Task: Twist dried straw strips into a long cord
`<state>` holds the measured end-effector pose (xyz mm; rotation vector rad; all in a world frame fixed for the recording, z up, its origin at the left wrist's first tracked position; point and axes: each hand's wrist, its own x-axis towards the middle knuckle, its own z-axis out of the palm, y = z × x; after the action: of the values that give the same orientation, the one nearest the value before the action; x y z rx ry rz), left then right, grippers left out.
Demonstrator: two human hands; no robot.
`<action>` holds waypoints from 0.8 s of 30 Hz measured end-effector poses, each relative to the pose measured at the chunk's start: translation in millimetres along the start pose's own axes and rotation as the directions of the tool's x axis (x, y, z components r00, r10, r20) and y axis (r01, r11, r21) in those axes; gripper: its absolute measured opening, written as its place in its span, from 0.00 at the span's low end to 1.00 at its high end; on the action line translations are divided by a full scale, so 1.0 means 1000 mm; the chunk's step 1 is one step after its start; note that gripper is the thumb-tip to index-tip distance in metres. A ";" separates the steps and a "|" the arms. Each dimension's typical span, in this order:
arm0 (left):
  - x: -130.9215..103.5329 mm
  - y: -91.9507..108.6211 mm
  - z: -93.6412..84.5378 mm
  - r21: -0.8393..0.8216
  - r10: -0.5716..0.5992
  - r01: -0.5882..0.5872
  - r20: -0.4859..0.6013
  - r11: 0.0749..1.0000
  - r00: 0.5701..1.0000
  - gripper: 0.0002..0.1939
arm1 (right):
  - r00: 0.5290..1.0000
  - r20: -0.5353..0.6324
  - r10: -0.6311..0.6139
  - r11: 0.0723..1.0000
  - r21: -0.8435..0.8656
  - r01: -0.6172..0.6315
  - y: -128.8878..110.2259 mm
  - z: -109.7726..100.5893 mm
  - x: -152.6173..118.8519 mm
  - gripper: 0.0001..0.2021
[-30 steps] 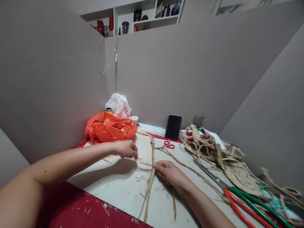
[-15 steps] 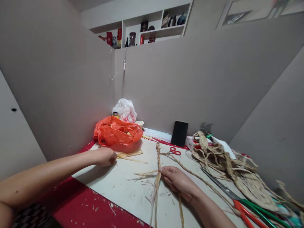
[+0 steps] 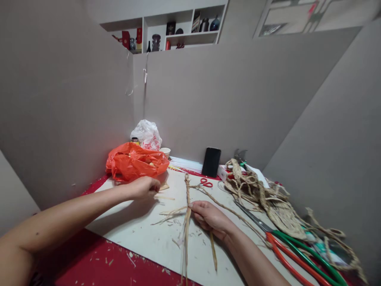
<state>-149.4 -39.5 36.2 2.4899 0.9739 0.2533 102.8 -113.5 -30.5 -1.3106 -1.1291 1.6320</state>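
My right hand (image 3: 210, 216) pinches a braid of dry straw (image 3: 187, 190), which lies upright in view on the white board (image 3: 143, 228). Loose strands (image 3: 186, 238) fan out below and to the left of its fingertips, and another strip (image 3: 213, 250) hangs under the palm. Further left, my left hand (image 3: 145, 188) is raised over the board, its fingers curled together; what they hold, if anything, I cannot make out. A pale straw strip (image 3: 165, 198) shows just beside and below those fingers. Flat straw pieces (image 3: 163, 186) lie behind them.
An orange plastic bag (image 3: 135, 161) sits behind my left hand. Red-handled small scissors (image 3: 206, 182) and a dark phone (image 3: 211, 162) are beyond the braid. Large shears (image 3: 268, 228) and a heap of braided straw (image 3: 268, 198) fill the right side. A paper cup (image 3: 165, 152) stands at the back.
My left hand has moved right, away from the board's left side and closer to the braid. My right hand keeps its pinch on the braid. The whole view has shifted slightly.
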 end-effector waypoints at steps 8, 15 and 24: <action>0.044 0.000 0.034 0.148 0.042 -0.040 -0.010 0.988 0.999 0.06 | 1.000 0.021 -0.008 1.000 0.012 0.008 -0.002 -0.003 0.002 0.16; 0.054 0.001 0.032 0.138 -0.072 0.069 0.019 0.988 0.997 0.13 | 0.997 0.070 -0.014 0.999 0.042 0.011 -0.002 -0.008 0.004 0.15; 0.040 0.001 0.034 0.050 -0.006 0.000 0.139 0.999 0.990 0.06 | 0.995 0.096 -0.015 0.998 0.056 0.010 -0.004 -0.010 0.004 0.16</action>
<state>-108.6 -24.9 6.7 2.5124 0.9371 0.0542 111.6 -107.2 -28.8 -1.1980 -1.1380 1.7209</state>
